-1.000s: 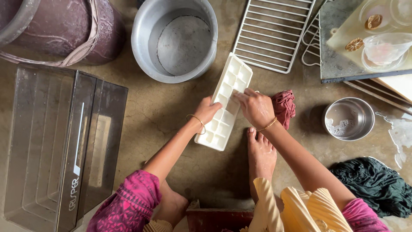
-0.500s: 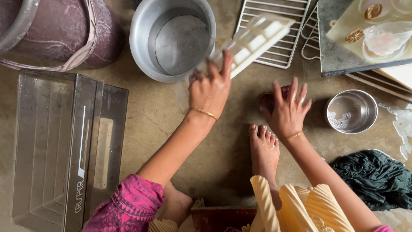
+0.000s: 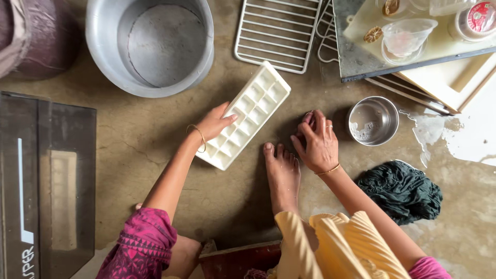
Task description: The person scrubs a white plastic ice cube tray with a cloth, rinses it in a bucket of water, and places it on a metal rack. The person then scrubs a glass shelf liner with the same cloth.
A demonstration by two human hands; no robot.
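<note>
From the head view, your left hand (image 3: 214, 123) reaches forward from a bent arm in a pink patterned sleeve, a thin bangle at the wrist. Its fingers lie pressed together along the long left edge of the white plastic ice tray (image 3: 244, 114), thumb on the rim, holding it. The tray is a long rectangle of small square cups, lying slanted on the concrete floor (image 3: 155, 155), near the middle, its far end pointing toward the wire rack (image 3: 276, 32).

Your right hand (image 3: 316, 140) hangs knuckles up just right of the tray, apart from it, fingers curled together and pinching a bit of dark red cloth (image 3: 306, 124), mostly hidden under them. Your bare foot (image 3: 281, 173) rests flat on the floor between both hands.

The floor is rough, cracked and stained. A large dull aluminium pot (image 3: 155, 41) sits at the far edge, round and empty. A small shiny steel bowl (image 3: 373, 120) stands right of your right hand, with a crumpled dark green cloth (image 3: 400, 190) nearer you. A smoky clear plastic drawer (image 3: 46, 181) lies along the left edge.
</note>
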